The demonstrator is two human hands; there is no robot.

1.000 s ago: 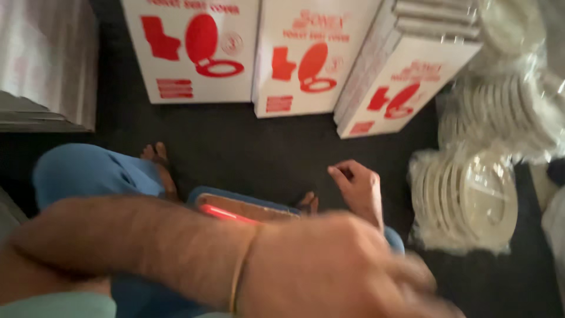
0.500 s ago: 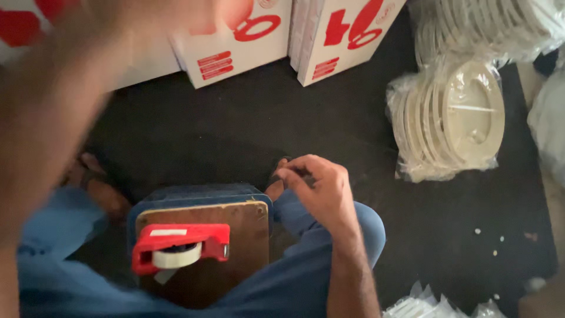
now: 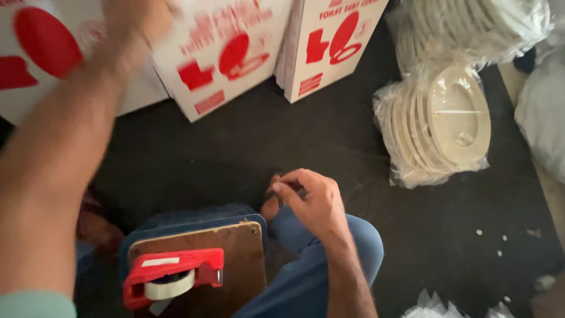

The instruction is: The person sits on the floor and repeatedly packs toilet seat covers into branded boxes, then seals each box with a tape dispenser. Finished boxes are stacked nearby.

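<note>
My left hand [image 3: 136, 22] is raised at the upper left, blurred, against a white carton with red prints [image 3: 226, 56]; whether it grips the carton cannot be told. My right hand [image 3: 309, 199] rests by my knee in blue jeans, fingers curled and pinched near my toes, with nothing clearly in them. On my lap lies a brown wooden board [image 3: 235, 259] with a red tape dispenser [image 3: 172, 275] holding a roll of clear tape.
More white cartons with red prints [image 3: 332, 44] stand on the dark floor [image 3: 235, 159]. Plastic-wrapped stacks of cream oval seat covers [image 3: 438, 126] lie at the right, with more bags [image 3: 541, 112] behind. Small white scraps dot the floor at the lower right.
My left arm has swung from low across the view up to the cartons at the upper left. The view tilted down, showing the board and tape dispenser on my lap.
</note>
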